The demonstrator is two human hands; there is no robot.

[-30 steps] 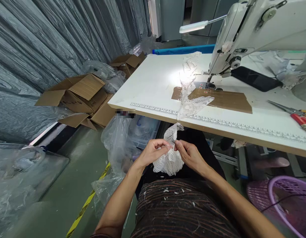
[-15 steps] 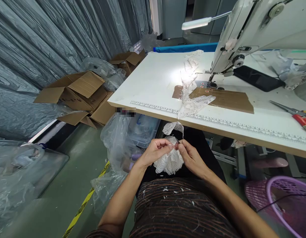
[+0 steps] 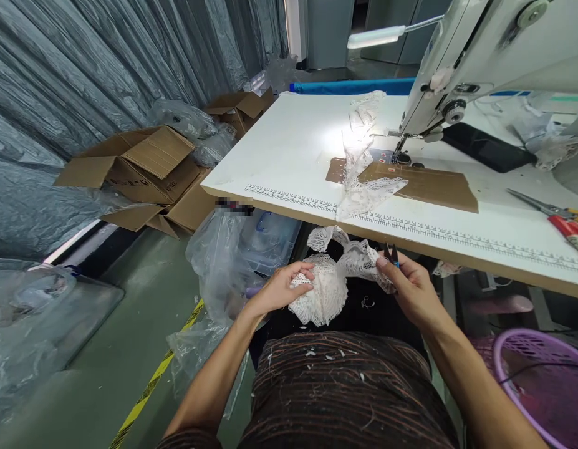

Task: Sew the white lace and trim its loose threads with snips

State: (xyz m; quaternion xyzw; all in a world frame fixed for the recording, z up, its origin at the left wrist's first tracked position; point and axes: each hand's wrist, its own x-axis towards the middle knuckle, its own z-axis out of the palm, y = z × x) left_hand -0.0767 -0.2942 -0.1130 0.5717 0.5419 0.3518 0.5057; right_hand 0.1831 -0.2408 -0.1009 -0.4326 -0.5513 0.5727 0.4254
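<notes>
A wound bundle of white lace trim (image 3: 322, 290) rests on my lap. My left hand (image 3: 289, 287) curls around its left side, thumb and fingers pressed to the lace. My right hand (image 3: 408, 284) holds small thread snips (image 3: 392, 255) with dark blades and a blue handle, points upward. A loose length of lace (image 3: 361, 259) is pinched in that same hand and runs left to the bundle. More lace (image 3: 358, 168) lies across the white table (image 3: 279, 149), its near end at the front edge.
A sewing machine (image 3: 461, 87) stands on the table beside brown cardboard (image 3: 424, 184). Scissors (image 3: 545, 209) lie at the right. Cardboard boxes (image 3: 148, 162) and plastic bags (image 3: 218, 268) sit to the left. A purple basket (image 3: 513, 349) stands at lower right.
My hands were together over the lace bundle and have moved apart. The right hand went right with the snips, drawing out a lace length; the left shifted slightly left onto the bundle's side.
</notes>
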